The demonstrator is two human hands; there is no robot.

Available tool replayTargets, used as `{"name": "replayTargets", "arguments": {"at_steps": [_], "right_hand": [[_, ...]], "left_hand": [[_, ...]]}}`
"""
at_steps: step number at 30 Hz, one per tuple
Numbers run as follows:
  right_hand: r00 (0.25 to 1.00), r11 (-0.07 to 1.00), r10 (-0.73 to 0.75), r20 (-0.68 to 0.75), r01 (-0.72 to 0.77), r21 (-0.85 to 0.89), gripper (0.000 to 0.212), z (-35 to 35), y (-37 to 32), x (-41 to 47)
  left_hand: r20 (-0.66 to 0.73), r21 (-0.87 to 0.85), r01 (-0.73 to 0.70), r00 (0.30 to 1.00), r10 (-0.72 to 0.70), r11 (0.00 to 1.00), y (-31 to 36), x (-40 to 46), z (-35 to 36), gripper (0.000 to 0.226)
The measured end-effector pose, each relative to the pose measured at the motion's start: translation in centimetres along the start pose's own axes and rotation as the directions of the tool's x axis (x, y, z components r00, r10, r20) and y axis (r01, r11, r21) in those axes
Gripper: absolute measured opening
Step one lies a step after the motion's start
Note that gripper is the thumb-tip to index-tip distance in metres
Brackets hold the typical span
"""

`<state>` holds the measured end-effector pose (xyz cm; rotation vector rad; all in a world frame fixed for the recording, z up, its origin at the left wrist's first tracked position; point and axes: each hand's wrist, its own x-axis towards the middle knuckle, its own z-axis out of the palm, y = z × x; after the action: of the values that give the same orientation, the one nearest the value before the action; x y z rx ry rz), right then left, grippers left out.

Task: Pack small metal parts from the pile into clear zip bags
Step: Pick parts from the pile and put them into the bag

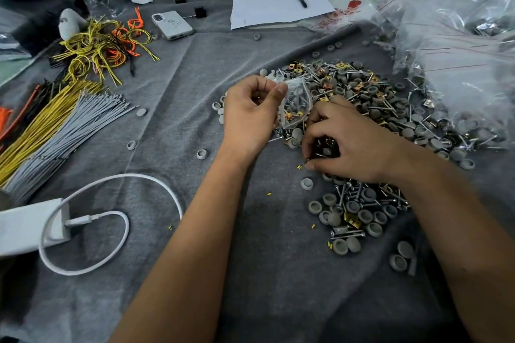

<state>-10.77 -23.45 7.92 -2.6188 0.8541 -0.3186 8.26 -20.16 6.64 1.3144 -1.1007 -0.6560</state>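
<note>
The left hand (249,111) pinches the top edge of a small clear zip bag (295,104) between thumb and curled fingers (280,89), holding it just above the worktop (195,97), which is covered in grey cloth. The bag already contains grey caps, screws and gold-coloured clips. The right hand (351,145) rests on the near side of the pile of metal parts (390,108), its fingers curled down onto several parts and gripping them. The pile lies right of the worktop centre and mixes screws, grey caps and gold clips; a smaller cluster (359,211) lies toward the near edge. A heap of clear bags (451,36) occupies the far right corner. Bundled wires (61,125) lie along the left edge, a white cable (111,220) near the near left corner, and a phone (172,25) and paper sheet (278,10) toward the far edge.
</note>
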Motion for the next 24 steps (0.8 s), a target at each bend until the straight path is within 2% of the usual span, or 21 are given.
{"name": "replayTargets", "arguments": {"at_steps": [4, 7, 10, 13, 17, 21, 24], "right_hand": [[0.981, 0.978, -0.007, -0.194, 0.047, 0.201, 0.011, -0.4, 0.2, 0.0], [0.916, 0.918, 0.095, -0.390, 0.070, 0.390, 0.009, -0.3, 0.3, 0.1], [0.832, 0.905, 0.165, -0.530, 0.086, 0.416, 0.012, 0.0, 0.4, 0.1], [0.769, 0.896, 0.187, -0.611, 0.122, 0.428, 0.014, 0.1, 0.2, 0.1], [0.743, 0.943, 0.096, -0.662, 0.145, 0.300, 0.012, 0.1, -0.3, 0.1], [0.791, 0.992, -0.070, -0.608, 0.118, 0.040, 0.013, 0.6, -0.7, 0.4], [0.794, 0.993, -0.103, -0.599, 0.115, -0.017, 0.020, 0.7, -0.7, 0.5]], "left_hand": [[-0.002, -0.001, -0.006, 1.000, 0.006, 1.000, -0.2, 0.2, 0.0, 0.018], [0.006, -0.005, -0.012, 1.000, 0.012, 1.000, -0.3, 0.2, 0.1, 0.018], [0.031, 0.011, -0.038, 0.999, 0.038, 0.999, -0.4, 0.0, 0.4, 0.018], [0.047, 0.018, -0.048, 0.998, 0.047, 0.999, -0.5, 0.0, 0.9, 0.019], [0.087, 0.017, -0.065, 0.994, 0.064, 0.998, -0.6, -0.3, 1.6, 0.022], [0.117, 0.058, -0.068, 0.991, 0.061, 0.996, -0.9, -0.3, 2.0, 0.022], [0.096, 0.036, -0.055, 0.994, 0.051, 0.998, -0.7, -0.2, 1.8, 0.024]]}}
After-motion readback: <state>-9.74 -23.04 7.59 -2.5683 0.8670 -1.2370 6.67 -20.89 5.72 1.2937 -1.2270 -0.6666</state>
